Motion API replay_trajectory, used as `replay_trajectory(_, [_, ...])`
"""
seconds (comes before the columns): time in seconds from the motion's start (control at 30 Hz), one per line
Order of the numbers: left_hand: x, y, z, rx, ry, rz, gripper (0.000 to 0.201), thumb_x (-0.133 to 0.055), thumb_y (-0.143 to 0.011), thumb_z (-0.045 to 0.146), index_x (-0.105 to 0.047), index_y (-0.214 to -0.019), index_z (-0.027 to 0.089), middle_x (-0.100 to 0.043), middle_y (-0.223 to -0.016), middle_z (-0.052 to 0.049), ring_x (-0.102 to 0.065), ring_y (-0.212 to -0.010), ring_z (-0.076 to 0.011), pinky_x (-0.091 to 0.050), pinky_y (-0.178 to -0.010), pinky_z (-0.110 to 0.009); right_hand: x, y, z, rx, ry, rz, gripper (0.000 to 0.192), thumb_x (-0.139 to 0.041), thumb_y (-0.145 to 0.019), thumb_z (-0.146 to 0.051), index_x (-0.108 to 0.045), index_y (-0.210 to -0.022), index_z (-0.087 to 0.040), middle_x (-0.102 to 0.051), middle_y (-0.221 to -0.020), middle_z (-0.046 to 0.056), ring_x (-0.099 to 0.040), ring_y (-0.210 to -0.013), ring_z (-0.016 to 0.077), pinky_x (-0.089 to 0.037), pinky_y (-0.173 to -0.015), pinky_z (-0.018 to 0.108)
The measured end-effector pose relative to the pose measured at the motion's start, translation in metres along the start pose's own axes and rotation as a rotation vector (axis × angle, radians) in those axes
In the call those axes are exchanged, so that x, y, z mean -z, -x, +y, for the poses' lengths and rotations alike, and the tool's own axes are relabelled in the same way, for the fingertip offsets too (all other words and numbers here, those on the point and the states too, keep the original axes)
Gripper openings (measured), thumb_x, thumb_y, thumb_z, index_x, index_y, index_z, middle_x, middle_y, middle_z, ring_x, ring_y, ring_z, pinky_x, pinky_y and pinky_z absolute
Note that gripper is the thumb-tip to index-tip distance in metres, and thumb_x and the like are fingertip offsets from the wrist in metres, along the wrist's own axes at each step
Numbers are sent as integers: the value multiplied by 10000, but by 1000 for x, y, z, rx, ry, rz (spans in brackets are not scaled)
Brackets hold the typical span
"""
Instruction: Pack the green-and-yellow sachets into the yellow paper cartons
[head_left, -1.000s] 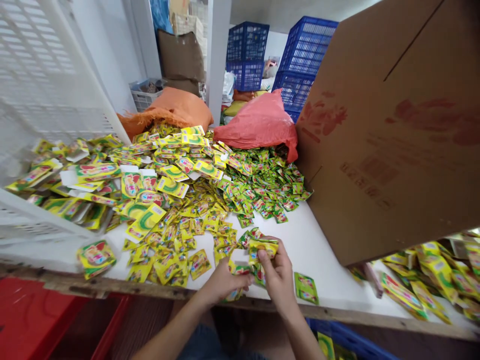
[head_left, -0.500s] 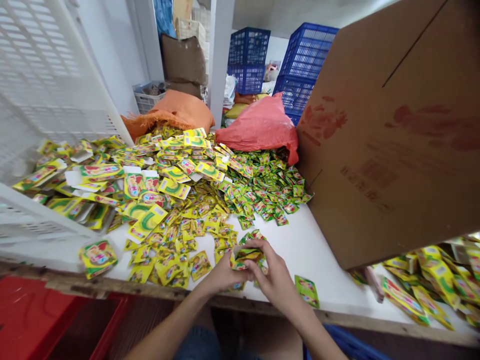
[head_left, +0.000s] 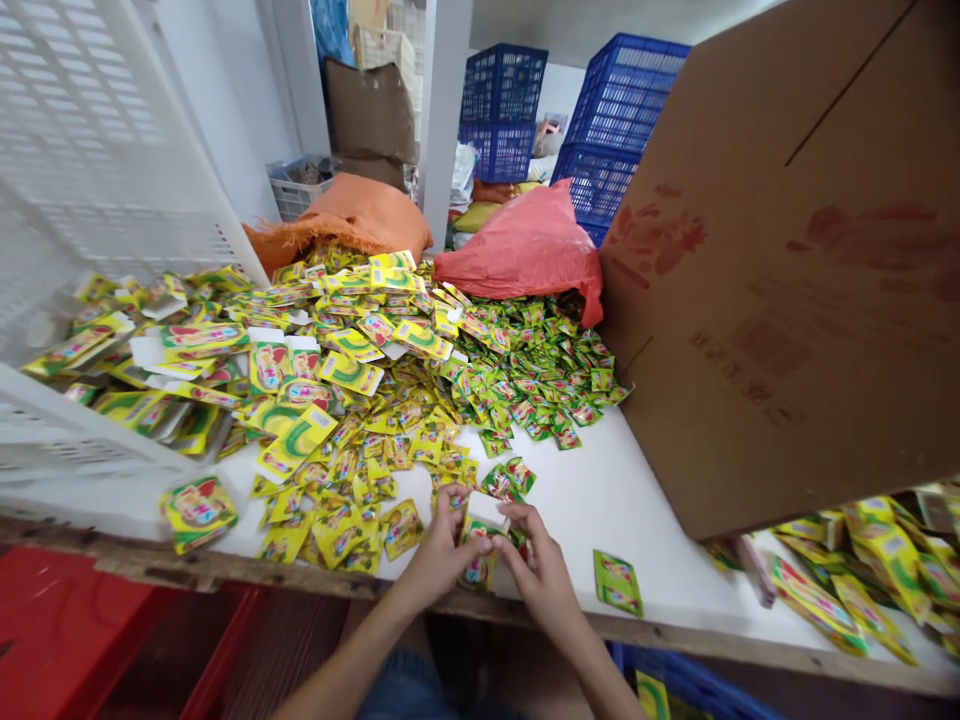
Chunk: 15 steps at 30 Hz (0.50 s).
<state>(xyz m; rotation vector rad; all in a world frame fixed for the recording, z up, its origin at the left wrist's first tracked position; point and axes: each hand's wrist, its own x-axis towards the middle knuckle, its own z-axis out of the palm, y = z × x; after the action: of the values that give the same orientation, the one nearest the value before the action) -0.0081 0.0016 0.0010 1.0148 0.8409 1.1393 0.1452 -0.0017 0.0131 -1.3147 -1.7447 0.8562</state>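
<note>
While both hands, left hand (head_left: 442,545) and right hand (head_left: 541,565), pinch a small stack of packets (head_left: 484,540) at the bench (head_left: 645,500) edge, lower middle, keep each grip snug so edges line up.

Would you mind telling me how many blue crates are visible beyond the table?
4 blue crates: two stacked left of centre, upper and lower; two stacked to their right, upper and lower. More may be hidden behind the cardboard box.
</note>
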Motion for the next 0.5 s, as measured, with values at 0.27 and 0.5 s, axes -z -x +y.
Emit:
replay_trajectory(0.27, [11, 1, -4, -15, -164, 32, 239, -597, -752, 274, -501, -952, 184, -608, -883, -28, -598, -811, -167, -461, -712, -250, -25, -1, 23, -114, -416, 153, 299, -607, -764, -365, -471, -985, -216, -608, -903, 41, -601, -848, 179, -492, -777, 326])
replay_trajectory(0.5, [18, -5, 1, -73, -307, 100, 154, -588, -756, 295, -618, -809, 154, -628, -822, -37, -585, -820, -178, -449, -749, -257, -21, -10, 20, -29, -201, -6, 180, -527, -818, -352, -614, -838, -194, -643, -857, 42, -592, -845, 187, -464, -784, 317])
